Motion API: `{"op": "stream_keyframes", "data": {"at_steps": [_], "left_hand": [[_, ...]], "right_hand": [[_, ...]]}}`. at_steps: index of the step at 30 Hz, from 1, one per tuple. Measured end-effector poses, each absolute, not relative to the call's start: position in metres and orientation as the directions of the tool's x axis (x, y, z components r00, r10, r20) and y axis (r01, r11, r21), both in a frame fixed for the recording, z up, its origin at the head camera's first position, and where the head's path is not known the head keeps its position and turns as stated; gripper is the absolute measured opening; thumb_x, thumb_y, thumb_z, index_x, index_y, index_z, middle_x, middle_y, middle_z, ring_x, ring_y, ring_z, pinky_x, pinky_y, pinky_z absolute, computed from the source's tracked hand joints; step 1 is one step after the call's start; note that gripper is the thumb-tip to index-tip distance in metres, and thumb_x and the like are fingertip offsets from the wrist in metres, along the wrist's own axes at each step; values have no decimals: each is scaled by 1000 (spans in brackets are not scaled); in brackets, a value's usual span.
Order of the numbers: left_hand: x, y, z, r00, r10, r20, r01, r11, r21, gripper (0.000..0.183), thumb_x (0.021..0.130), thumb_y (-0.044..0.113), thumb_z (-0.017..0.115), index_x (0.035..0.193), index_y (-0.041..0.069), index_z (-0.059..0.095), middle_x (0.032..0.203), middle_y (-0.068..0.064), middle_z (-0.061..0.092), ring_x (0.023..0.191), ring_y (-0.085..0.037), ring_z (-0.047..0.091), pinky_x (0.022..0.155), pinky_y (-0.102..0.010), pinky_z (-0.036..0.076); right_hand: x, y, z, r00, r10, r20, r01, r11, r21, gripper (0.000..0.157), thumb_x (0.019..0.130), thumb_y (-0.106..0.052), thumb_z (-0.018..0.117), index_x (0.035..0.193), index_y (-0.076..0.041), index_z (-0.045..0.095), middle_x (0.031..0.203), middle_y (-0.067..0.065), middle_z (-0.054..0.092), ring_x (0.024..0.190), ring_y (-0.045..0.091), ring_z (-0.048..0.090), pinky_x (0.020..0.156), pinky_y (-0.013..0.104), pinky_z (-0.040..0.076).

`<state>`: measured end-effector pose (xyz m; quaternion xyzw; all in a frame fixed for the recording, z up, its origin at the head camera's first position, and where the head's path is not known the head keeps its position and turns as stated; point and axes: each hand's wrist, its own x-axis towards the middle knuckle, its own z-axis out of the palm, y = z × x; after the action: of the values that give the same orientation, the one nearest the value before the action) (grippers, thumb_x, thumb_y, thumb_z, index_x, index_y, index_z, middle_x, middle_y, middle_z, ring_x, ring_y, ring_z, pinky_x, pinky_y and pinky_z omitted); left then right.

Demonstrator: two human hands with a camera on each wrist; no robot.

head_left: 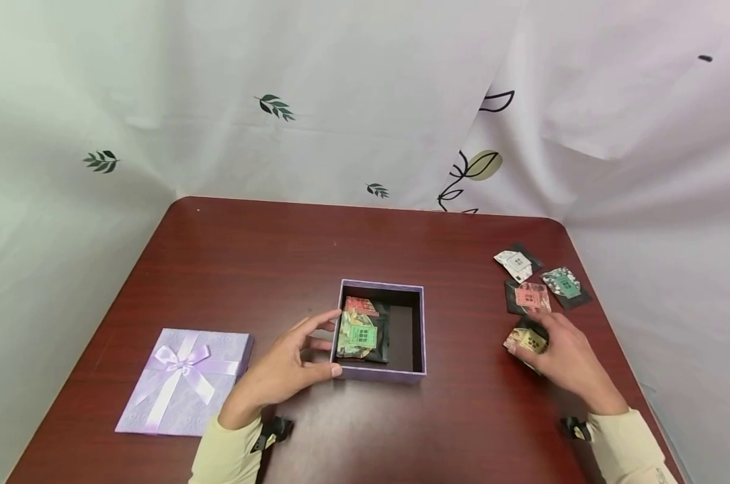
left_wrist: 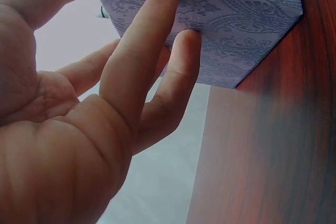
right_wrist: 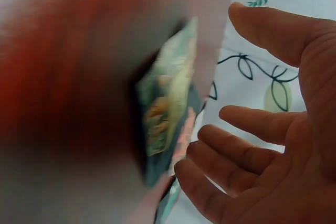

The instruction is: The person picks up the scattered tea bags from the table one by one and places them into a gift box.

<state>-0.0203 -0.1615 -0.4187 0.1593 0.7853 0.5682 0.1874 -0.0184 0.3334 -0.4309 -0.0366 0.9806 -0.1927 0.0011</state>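
A purple open box (head_left: 424,329) stands mid-table with a green-labelled sachet (head_left: 363,337) and a red sachet (head_left: 361,306) in its left part. My left hand (head_left: 289,366) is at the box's left side, its thumb by the front left corner. In the left wrist view, two fingertips (left_wrist: 187,43) touch the box's patterned outer wall (left_wrist: 236,30). On the right, my right hand (head_left: 567,353) reaches over a yellow-labelled sachet (head_left: 530,340). The right wrist view shows that hand's fingers (right_wrist: 231,153) spread and relaxed beside the sachet, with nothing held between them.
Behind the yellow-labelled sachet lie a pink-labelled sachet (head_left: 528,296), a white one (head_left: 515,263) and a teal-labelled one (head_left: 564,285) near the table's right edge. A lilac lid (head_left: 220,343) with a ribbon bow lies at the left. White cloth (head_left: 353,134) hangs behind the table.
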Motion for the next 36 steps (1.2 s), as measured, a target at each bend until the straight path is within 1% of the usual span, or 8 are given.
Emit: {"op": "stream_keyframes", "data": {"at_steps": [6,11,17,22,25,29,34,36], "left_hand": [[-20,-162,-418,-880,460,-119,33,310,950,88,87,22,89,162,20,42,150,-14,53,124,-34,67,86,-29,62],[-19,-162,-417,-883,453,-123,27,310,950,88,87,20,89,162,19,42,150,-14,53,123,-34,67,86,-29,61],[-19,-162,-417,-884,453,-121,26,306,952,88,87,19,89,162,18,42,151,-15,52,123,-34,66,85,-29,62],[-19,-161,-418,-882,454,-127,21,307,952,88,87,19,89,162,18,42,151,-15,52,124,-35,67,85,-29,62],[-19,-161,-417,-881,454,-131,17,307,951,88,87,19,89,162,18,42,151,-15,52,124,-35,67,85,-29,62],[-19,-160,-416,-880,454,-139,6,304,953,88,88,19,89,162,19,42,152,-15,51,125,-35,66,85,-29,62],[-19,-161,-416,-882,448,-148,-6,303,953,88,88,20,89,162,21,42,153,-14,51,126,-36,65,85,-29,63],[-19,-161,-416,-882,447,-151,-12,300,954,88,87,19,89,162,22,42,153,-14,50,126,-36,65,85,-29,63]], "right_hand": [[-14,341,-442,-998,-59,-37,-42,930,-365,92,81,-45,90,145,10,53,147,39,48,133,57,44,104,74,41],[-12,346,-446,-995,-65,-80,-32,935,-353,95,79,-47,91,144,12,52,144,40,49,132,59,44,105,74,39],[-13,348,-448,-995,-61,-74,-31,934,-356,94,79,-45,92,143,11,53,140,39,52,128,58,46,103,74,40],[-12,347,-448,-996,-67,-65,-40,935,-352,90,79,-41,92,142,11,54,138,38,54,127,57,48,103,73,41],[-11,347,-449,-995,-85,-60,-60,939,-338,91,78,-40,92,143,12,54,138,38,54,126,57,49,102,73,43],[-9,346,-449,-992,-109,-70,-83,949,-305,96,79,-47,91,145,12,53,141,39,53,126,59,49,101,74,44],[-5,342,-447,-990,-119,-70,-94,952,-293,92,84,-50,87,146,9,54,145,36,53,129,58,50,102,75,43],[-4,340,-446,-990,-118,-79,-90,952,-292,92,85,-52,86,145,9,55,146,36,53,131,57,49,103,75,43]]}}
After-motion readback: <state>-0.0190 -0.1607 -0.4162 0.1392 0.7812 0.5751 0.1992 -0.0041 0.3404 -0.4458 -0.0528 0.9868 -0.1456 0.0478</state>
